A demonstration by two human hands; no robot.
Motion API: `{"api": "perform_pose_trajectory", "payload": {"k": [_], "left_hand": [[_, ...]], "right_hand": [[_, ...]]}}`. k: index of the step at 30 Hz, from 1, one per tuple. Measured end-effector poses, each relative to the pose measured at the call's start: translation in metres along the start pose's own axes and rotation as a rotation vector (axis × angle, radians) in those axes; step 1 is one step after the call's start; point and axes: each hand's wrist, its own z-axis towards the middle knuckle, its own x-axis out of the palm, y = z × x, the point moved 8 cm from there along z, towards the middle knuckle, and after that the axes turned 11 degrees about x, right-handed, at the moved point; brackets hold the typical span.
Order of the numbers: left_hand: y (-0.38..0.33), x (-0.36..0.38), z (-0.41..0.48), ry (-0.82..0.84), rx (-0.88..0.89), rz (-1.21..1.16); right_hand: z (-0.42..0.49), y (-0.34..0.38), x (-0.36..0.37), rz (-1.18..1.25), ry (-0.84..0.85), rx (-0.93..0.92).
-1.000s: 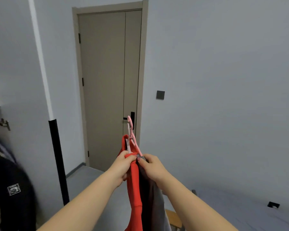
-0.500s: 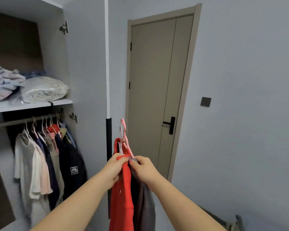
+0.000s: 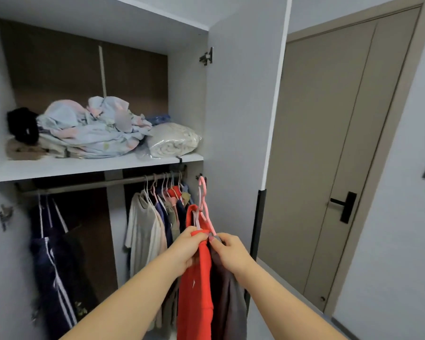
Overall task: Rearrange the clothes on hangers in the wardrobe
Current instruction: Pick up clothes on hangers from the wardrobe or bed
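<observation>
Before the open wardrobe (image 3: 187, 94), my left hand (image 3: 189, 249) grips the top of a red garment (image 3: 196, 290). My right hand (image 3: 231, 253), just beside it and nearly touching, pinches the top of a dark grey garment (image 3: 228, 305). I hold both high at the shoulder line, I judge, so the cloth cannot slip off the pink hangers (image 3: 203, 204). That also leaves the hooks standing free above my knuckles, ready for the rail. The two pieces hang straight down between my forearms, side by side, the red on the left.

Beyond the hands, the rail (image 3: 91, 184) runs under the shelf. A bunch of hung clothes (image 3: 145, 231) crowds its right end, pale shirts toward the middle and darker pieces toward the wall. The hooks I carry rise just right of that bunch, near the wardrobe's right side. A navy striped garment (image 3: 52, 266) hangs apart at the far left. The bare stretch of rail between looks the likeliest home for these two, though I cannot tell which slot is meant.

On the shelf (image 3: 88, 165) lie rumpled bedding (image 3: 91, 128) and a bagged blanket (image 3: 172, 141), stowed clear of the hanging space. To the right, the room door (image 3: 329, 143) is closed.
</observation>
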Motion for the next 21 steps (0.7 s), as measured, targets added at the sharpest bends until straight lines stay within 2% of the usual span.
{"api": "perform_pose_trajectory", "payload": {"k": [10,21], "left_hand": [[0.021,-0.105,0.055,-0.085,-0.026,0.007],[0.037,-0.193,0.103,-0.276,-0.056,0.009]], "right_hand": [[0.079,0.006,0.093,-0.013,0.082,0.001],[0.175,0.003,0.151,-0.011,0.174,-0.012]]}}
